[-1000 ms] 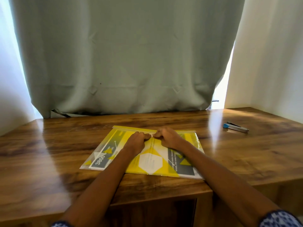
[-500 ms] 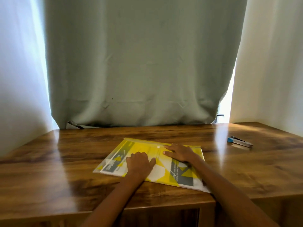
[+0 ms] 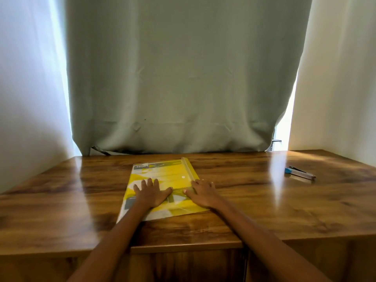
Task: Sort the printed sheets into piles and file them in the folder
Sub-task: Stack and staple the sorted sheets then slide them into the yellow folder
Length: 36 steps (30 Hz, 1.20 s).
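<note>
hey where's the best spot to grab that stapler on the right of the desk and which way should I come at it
Take the stapler across its long narrow body near the middle, coming from above with the right hand, which is nearer. It lies flat on the wooden desk, blue end pointing left, with open space around it, so a grip across its long sides looks easiest. Its far end seems slightly open, so probably avoid that end.

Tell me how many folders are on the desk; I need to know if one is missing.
1. The yellow folder lies flat mid-desk, under the left hand and right hand, both pressing it. Nothing shows whether another lies beneath it.
</note>
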{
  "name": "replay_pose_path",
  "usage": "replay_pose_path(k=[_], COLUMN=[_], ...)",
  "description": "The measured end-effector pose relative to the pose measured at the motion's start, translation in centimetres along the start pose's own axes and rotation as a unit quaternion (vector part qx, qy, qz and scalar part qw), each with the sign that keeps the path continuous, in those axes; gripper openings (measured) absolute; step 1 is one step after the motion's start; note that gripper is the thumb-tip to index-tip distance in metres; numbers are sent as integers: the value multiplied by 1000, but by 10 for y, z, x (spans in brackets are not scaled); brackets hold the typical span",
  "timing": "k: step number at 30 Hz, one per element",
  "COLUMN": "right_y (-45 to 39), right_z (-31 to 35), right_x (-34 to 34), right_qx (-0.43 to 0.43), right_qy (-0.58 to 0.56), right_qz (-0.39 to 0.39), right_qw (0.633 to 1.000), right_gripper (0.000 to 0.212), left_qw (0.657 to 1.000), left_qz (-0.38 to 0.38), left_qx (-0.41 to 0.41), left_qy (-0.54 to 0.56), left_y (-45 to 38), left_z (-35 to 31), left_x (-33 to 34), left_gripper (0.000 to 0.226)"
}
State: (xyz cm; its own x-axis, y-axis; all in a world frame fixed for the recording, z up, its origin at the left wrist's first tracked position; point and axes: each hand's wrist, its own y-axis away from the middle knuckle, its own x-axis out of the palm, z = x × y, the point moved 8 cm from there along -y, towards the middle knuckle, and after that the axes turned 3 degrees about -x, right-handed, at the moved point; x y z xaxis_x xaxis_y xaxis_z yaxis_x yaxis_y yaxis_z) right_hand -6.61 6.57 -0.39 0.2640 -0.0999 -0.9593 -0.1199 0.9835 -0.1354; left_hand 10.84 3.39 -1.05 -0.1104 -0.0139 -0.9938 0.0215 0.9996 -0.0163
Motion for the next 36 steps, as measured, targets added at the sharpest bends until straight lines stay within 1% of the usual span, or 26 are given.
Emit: replay_pose_path(k=[1,3,8,10,13,16,20,22,26,28,30,34,36], right_y=[-3,-7,-22,-28,-35,-38,-35,-31,-24,-21,-19,-27,-41], right_z=[6,20,56,64,73,77,85,91,98,97,93,62,36], right_x=[11,21,31,35,37,37,32,33,29,21,9,-21,-37], right_qx=[-4,-4,-1,1,6,-16,-69,-84,-110,-117,-111,-92,-84], right_qy=[15,38,43,44,43,35,31,29,2,-31,-58,-49,-33], right_qz=[24,46,43,39,30,22,-25,-29,-30,-58,-106,-183,-204], right_qw=[1000,998,998,998,999,999,997,996,993,991,986,978,975], right_gripper=[70,70,71,71,71,70,62,61,58,55,52,44,41], left_qw=[1000,999,998,997,995,996,997,997,996,994,990,985,982], left_qz=[1,0,-9,-25,-55,-53,-69,-75,-86,-113,-136,-162,-166], left_qx=[12,28,51,58,48,32,26,18,6,-12,-15,35,63], left_qy=[-6,-17,-38,-45,-69,-62,-39,-21,-26,4,31,52,66], left_y=[-5,-13,-24,-25,-28,-28,-23,-20,-13,-10,-7,-14,-29], left_z=[7,18,48,55,61,63,66,71,79,78,68,13,-25], left_x=[0,-2,-9,-15,-21,-18,-19,-20,-22,-30,-38,-45,-44], left_gripper=[84,81,74,69,57,47,34,32,33,27,27,32,31])
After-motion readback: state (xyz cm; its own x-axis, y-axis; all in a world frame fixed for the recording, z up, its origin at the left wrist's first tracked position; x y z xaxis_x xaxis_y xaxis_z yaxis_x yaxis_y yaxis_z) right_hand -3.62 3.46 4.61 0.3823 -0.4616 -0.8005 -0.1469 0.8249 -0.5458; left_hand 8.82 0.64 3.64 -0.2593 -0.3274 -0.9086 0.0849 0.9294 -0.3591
